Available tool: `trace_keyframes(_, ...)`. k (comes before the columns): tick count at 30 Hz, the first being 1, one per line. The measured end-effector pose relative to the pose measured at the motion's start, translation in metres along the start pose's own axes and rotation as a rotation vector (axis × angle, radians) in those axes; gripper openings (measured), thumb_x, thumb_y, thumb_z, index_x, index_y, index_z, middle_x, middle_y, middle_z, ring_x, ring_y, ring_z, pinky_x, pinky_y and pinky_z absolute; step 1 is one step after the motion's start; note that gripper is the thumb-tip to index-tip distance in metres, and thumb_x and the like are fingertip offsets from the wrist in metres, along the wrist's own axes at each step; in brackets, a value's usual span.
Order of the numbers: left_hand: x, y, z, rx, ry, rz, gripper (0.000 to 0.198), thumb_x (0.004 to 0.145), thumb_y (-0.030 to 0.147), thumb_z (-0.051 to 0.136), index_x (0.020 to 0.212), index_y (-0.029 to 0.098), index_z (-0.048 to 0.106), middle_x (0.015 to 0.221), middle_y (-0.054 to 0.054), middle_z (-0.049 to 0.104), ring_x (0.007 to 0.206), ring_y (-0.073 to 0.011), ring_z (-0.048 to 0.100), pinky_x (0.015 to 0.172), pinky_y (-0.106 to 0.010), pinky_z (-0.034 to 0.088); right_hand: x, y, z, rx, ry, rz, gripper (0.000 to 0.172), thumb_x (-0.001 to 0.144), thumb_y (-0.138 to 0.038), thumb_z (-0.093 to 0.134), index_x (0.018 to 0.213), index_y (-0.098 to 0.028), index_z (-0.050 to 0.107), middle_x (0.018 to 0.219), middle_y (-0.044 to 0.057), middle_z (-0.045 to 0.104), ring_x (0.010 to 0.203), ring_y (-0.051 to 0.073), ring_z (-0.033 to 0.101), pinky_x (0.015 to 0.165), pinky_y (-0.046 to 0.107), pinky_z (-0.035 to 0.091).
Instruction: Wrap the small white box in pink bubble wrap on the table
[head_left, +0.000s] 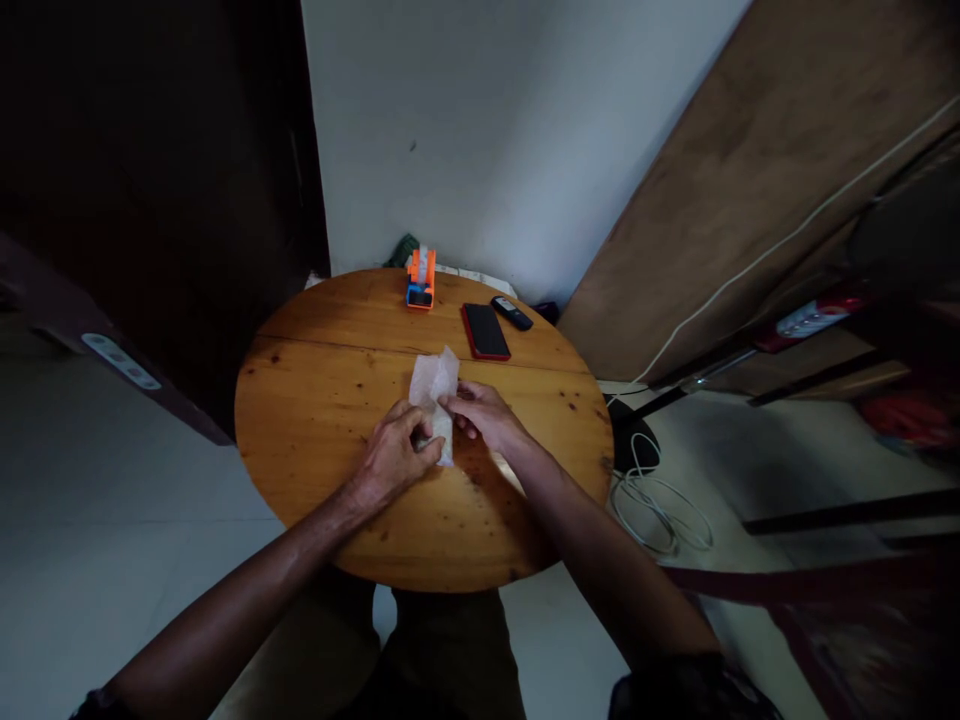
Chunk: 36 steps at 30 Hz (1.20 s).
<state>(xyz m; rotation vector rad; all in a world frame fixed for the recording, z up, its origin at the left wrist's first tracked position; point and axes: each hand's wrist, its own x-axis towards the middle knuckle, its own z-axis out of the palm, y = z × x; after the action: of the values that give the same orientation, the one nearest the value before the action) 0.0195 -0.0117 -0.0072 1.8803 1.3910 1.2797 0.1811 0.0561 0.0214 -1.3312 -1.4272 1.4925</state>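
A small translucent white piece, which looks like bubble wrap point(435, 375), is between my hands above the middle of the round wooden table point(315, 420). My left hand point(397, 450) has its fingers curled over the lower left part of the wrap, with the thumb near the bottom end. On the other side, my right hand point(480, 410) pinches the wrap's right edge between thumb and fingers. The top of the wrap stands up loosely, its edge uneven. Whether anything lies inside it, I cannot tell.
An orange and blue tape dispenser point(421, 278) stands near the table's far edge. Right of it lie a red-edged dark phone point(486, 332) and a small black handset point(512, 312). A wall point(480, 140) rises behind. Coiled white cable point(660, 510) lies on the floor at right.
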Motion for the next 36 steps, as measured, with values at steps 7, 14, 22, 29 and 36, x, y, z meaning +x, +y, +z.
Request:
trace_keyframes(7, -0.006, 0.004, -0.001, 0.142, -0.005, 0.096, 0.028, 0.080, 0.018, 0.063, 0.108, 0.020, 0.065, 0.110, -0.007, 0.060, 0.088, -0.0167, 0.064, 0.080, -0.031, 0.055, 0.013, -0.005, 0.007, -0.036, -0.004, 0.054, 0.029, 0.057, -0.027, 0.083, 0.070, -0.018, 0.059, 0.052, -0.008, 0.053, 0.042, 0.005, 0.039, 0.039, 0.020, 0.028)
trace_keyframes(14, -0.003, 0.007, -0.006, 0.224, -0.071, 0.294, 0.028, 0.086, 0.013, 0.056, 0.110, 0.019, 0.070, 0.121, -0.010, 0.065, 0.107, -0.0225, 0.065, 0.095, -0.036, 0.056, 0.027, -0.009, 0.011, -0.115, -0.033, 0.046, 0.021, 0.056, -0.022, 0.078, 0.069, -0.017, 0.062, 0.061, -0.005, 0.060, 0.054, 0.009, 0.050, 0.052, 0.021, 0.038)
trace_keyframes(22, -0.002, 0.003, -0.004, 0.157, -0.043, 0.283, 0.023, 0.086, 0.014, 0.057, 0.105, 0.018, 0.069, 0.108, -0.009, 0.068, 0.098, -0.0204, 0.068, 0.090, -0.034, 0.058, 0.021, -0.018, -0.028, -0.153, -0.287, 0.037, 0.029, 0.063, -0.039, 0.077, 0.077, -0.018, 0.064, 0.062, -0.004, 0.055, 0.053, 0.008, 0.047, 0.041, 0.019, 0.023)
trace_keyframes(29, -0.005, 0.002, -0.003, 0.153, -0.020, 0.299, 0.023, 0.086, 0.013, 0.056, 0.104, 0.018, 0.068, 0.116, -0.010, 0.067, 0.104, -0.0215, 0.068, 0.093, -0.036, 0.058, 0.030, -0.014, -0.020, -0.150, -0.208, 0.040, 0.023, 0.063, -0.034, 0.075, 0.070, -0.017, 0.060, 0.054, -0.006, 0.049, 0.046, 0.006, 0.040, 0.041, 0.020, 0.020)
trace_keyframes(36, -0.003, 0.005, -0.005, 0.173, -0.069, 0.263, 0.024, 0.083, 0.011, 0.056, 0.102, 0.018, 0.067, 0.111, -0.009, 0.071, 0.104, -0.0233, 0.068, 0.094, -0.039, 0.057, 0.039, 0.000, 0.003, -0.183, 0.007, -0.065, 0.009, 0.064, -0.024, 0.064, 0.070, -0.018, 0.060, 0.056, -0.006, 0.055, 0.049, 0.008, 0.044, 0.046, 0.020, 0.031)
